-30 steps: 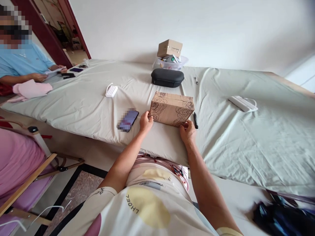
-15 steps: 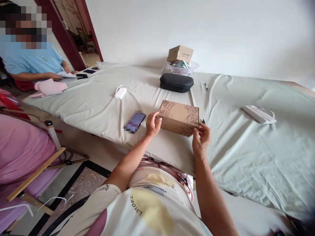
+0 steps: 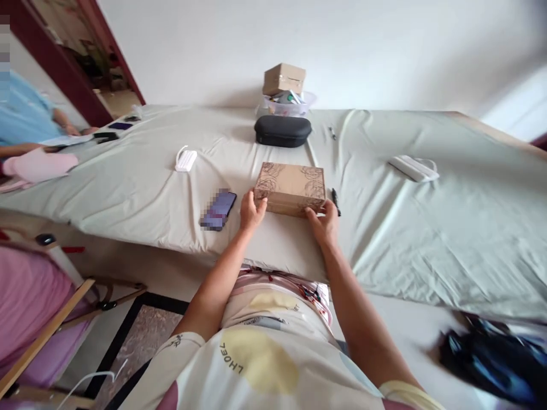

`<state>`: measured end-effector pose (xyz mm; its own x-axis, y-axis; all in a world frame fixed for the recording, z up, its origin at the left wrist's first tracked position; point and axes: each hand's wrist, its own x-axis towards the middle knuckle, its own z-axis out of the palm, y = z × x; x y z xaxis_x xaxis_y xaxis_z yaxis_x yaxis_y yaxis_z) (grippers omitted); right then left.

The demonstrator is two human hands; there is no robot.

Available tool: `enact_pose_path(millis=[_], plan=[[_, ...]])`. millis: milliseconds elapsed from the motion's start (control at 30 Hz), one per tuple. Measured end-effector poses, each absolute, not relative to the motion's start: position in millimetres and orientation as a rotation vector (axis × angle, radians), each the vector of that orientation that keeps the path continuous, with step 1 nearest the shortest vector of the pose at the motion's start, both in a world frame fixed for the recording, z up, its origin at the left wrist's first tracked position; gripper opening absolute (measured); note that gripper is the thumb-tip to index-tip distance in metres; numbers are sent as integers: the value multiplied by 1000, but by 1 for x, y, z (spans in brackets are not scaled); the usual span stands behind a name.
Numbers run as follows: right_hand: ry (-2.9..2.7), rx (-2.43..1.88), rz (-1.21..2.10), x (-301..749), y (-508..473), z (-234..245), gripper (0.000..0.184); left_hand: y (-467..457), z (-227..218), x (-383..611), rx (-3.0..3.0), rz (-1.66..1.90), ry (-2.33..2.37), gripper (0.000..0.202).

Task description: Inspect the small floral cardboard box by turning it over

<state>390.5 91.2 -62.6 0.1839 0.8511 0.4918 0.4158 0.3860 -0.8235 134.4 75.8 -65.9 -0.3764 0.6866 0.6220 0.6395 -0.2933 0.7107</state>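
A brown cardboard box point(image 3: 290, 179) with dark scribbled line drawings lies on the cloth-covered table in front of me. My left hand point(image 3: 253, 209) grips its left near corner, thumb on the front face. At the right near corner, my right hand point(image 3: 323, 221) holds the box with thumb in front and fingers along the side. A black pen point(image 3: 335, 201) lies just right of the box. To the left of my left hand rests a smartphone point(image 3: 219, 210), its screen partly blurred out.
Behind the box sits a black zip case point(image 3: 282, 131), then a plastic basket point(image 3: 294, 107) topped by a smaller carton point(image 3: 284, 78). White corded blocks lie left point(image 3: 186, 161) and right point(image 3: 413, 168). A person in a blue top point(image 3: 25, 111) is at the table's far left.
My view has turned to the right, so everything sits further left in the picture. The box now lies flatter and squarer to me, and the pen beside it shows more fully.
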Motion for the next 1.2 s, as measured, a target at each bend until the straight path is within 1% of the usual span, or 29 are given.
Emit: enact_pose_path(millis=[67,200,267,400,667,867,1200], plan=[[-1462,-1263,413,390,92,-66,60,77,-69,132,1729,1716,1878,46],[-1460,-1268,411,388,90,-70,60,76,-73,127,1675,1649,1875,51],[-1450,-1256,435,386,88,-71,62,74,-73,127,1647,1648,1864,49],[-1454,-1273,440,385,84,-73,58,68,-69,127,1604,1650,1837,49],[-1467,-1333,506,385,78,-70,61,58,-59,130,1530,1652,1804,47],[-1515,-1345,461,386,73,-69,59,54,-55,131,1475,1617,1794,45],[-1514,-1356,457,383,72,-68,59,51,-53,130,1432,1634,1792,51]])
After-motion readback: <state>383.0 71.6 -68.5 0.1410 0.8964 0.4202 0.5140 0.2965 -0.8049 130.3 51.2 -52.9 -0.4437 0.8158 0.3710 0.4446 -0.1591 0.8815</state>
